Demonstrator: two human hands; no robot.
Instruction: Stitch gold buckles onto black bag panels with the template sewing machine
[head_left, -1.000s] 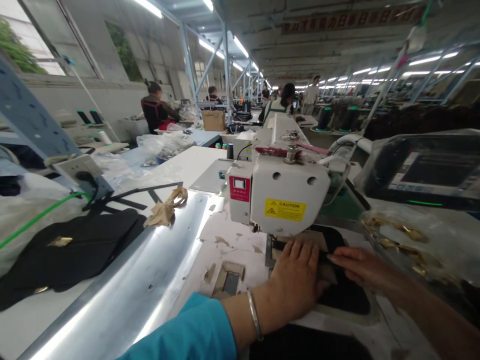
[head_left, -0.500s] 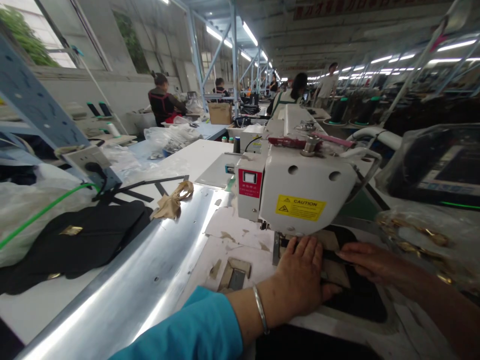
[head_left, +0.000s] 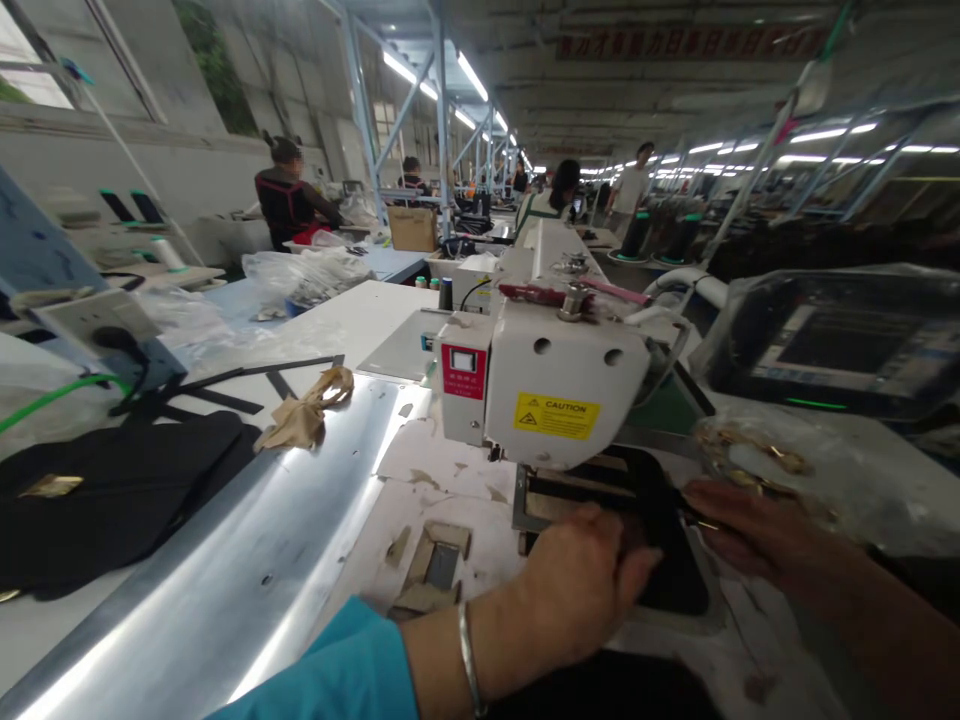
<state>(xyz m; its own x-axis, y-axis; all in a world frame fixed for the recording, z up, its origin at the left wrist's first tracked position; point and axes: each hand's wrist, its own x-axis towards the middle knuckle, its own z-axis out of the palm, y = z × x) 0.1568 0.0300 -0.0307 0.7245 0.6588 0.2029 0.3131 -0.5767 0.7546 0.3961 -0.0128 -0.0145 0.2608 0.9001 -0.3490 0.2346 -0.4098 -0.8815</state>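
Under the white sewing machine head [head_left: 562, 390] lies a black fabric panel [head_left: 675, 565] with rounded corners. A metal clamp frame [head_left: 523, 497] rests on it, with beige strips and a black strip inside. My left hand [head_left: 566, 580], blurred and wearing a silver bangle [head_left: 468, 655], is just in front of the frame, over the panel. Its fingers are curled in, and what they hold, if anything, is hidden. At the panel's right edge my right hand [head_left: 739, 525] is closed on a thin dark tool [head_left: 699, 520] with a gold-coloured tip, its kind unclear.
Left of the machine stretches a shiny metal plate [head_left: 300, 540], a beige cloth scrap [head_left: 307, 410] at its far end. Black fabric pieces [head_left: 127, 490] lie farther left. A plastic-wrapped control screen [head_left: 840, 340] and bagged gold chain [head_left: 765, 450] are on the right. People sit at benches beyond.
My left hand has gone from lying flat on the work to curled fingers, drawn back towards me, uncovering the clamp frame. My right hand stays by the panel's edge. The camera view has turned right.
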